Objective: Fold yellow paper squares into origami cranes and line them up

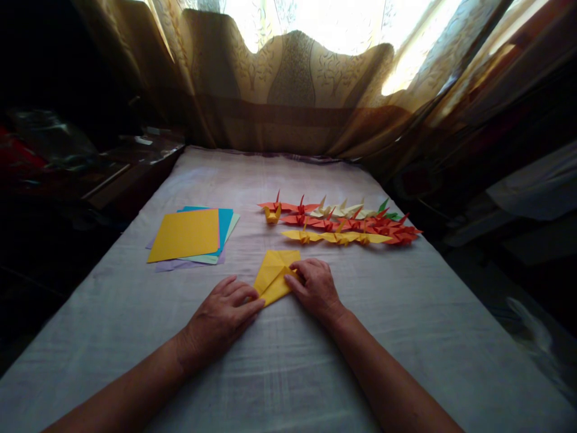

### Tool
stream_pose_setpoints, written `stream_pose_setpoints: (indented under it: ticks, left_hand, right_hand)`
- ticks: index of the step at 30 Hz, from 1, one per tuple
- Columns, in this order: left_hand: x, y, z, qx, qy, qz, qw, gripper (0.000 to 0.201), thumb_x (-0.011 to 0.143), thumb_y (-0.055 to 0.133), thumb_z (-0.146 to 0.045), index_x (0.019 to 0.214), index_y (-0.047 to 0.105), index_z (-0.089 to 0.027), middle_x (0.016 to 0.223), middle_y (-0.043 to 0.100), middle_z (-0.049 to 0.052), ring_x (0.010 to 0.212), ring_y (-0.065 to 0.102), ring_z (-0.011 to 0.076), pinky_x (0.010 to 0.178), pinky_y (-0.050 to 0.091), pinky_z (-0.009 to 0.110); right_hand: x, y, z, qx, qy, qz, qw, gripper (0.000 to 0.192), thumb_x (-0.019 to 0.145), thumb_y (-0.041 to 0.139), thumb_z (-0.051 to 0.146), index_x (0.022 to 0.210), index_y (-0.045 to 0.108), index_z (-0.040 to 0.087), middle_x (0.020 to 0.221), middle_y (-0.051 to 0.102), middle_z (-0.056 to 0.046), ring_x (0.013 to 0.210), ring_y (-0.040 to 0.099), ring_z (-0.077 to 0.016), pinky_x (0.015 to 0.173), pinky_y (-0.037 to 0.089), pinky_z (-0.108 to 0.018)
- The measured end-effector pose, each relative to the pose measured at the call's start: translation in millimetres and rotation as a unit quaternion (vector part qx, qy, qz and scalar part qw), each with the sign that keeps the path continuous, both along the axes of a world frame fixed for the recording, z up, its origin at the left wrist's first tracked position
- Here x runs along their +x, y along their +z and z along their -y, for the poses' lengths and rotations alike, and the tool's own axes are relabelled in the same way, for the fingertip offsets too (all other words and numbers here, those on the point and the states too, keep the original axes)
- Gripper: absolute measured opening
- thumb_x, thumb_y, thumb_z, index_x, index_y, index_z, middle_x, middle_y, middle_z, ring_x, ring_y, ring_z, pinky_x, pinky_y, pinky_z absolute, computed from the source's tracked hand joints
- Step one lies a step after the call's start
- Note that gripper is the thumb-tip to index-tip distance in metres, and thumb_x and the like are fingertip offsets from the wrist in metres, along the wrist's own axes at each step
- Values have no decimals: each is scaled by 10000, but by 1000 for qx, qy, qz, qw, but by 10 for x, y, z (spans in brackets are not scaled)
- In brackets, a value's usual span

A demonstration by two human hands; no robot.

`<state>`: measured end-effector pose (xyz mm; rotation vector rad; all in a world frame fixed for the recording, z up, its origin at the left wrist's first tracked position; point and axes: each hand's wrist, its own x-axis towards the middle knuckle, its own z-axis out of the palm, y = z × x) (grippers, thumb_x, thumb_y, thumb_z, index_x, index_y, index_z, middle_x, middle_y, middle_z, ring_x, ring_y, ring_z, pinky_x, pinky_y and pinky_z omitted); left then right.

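A partly folded sheet of yellow origami paper lies flat on the cloth in front of me, with crease lines and a folded flap across it. At its lower left corner, my left hand presses with thumb and fingers closed on the paper. On the right side, my right hand pinches the edge of the flap between thumb and fingers. Its fingertips partly cover that edge. Beyond the paper stand rows of folded paper cranes, with yellow cranes nearest and red cranes behind them.
A stack of square paper sheets, yellow on top, lies to the left. One small yellow folded piece stands left of the red cranes. White cloth covers the table. Curtains hang at the far edge.
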<state>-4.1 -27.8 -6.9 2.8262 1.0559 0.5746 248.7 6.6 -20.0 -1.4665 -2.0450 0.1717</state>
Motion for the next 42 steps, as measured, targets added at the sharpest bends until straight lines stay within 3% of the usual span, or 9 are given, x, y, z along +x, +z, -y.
stream_pose_setpoints:
  ticks: [4,8,17,25,30,42]
  left_hand:
    - [-11,-39,-20,2,-28,1,1000,306,1022,395,-251,1180,655,-227,1259,682,64,1248,563,235,1139,357,488]
    - [-25,1,-39,-22,-45,-15,999,282,996,451,-254,1204,633,-202,1284,675,71,1231,585,232,1139,377,465]
    - [-12,3,-35,4,-48,-29,998,315,992,481,-303,1267,619,-235,1290,670,61,1218,588,258,1125,372,490]
    - [-19,1,-29,2,-44,-30,999,312,997,487,-335,1263,631,-258,1299,666,44,1245,567,249,1140,349,470]
    - [-32,-16,-29,0,-47,-34,998,319,1000,482,-345,1271,626,-258,1317,656,50,1250,566,259,1134,336,475]
    - [-368,10,-88,-8,-117,-99,988,422,1005,470,-427,1403,514,-293,1417,585,24,1319,515,264,1184,216,461]
  right_hand:
    - [-18,0,6,0,-6,-6,1000,143,859,650,295,959,682,198,780,687,-41,847,626,-226,859,397,-371]
    - [-35,4,12,5,-17,0,1000,150,848,659,293,961,676,197,786,689,-42,846,618,-227,840,394,-362]
    - [-32,13,24,9,-20,19,1000,142,861,645,297,966,651,202,783,663,-33,856,578,-227,836,386,-356]
    - [-37,-13,12,37,26,65,997,183,900,642,287,1070,708,266,1141,675,-66,1144,530,-257,979,366,-400]
    - [-25,-30,12,33,36,85,995,166,922,623,319,1014,762,325,1221,664,-58,1222,504,-275,1017,353,-439]
    - [-24,-11,31,23,33,89,995,185,883,670,379,1025,776,326,1208,686,-68,1220,518,-297,1002,371,-463]
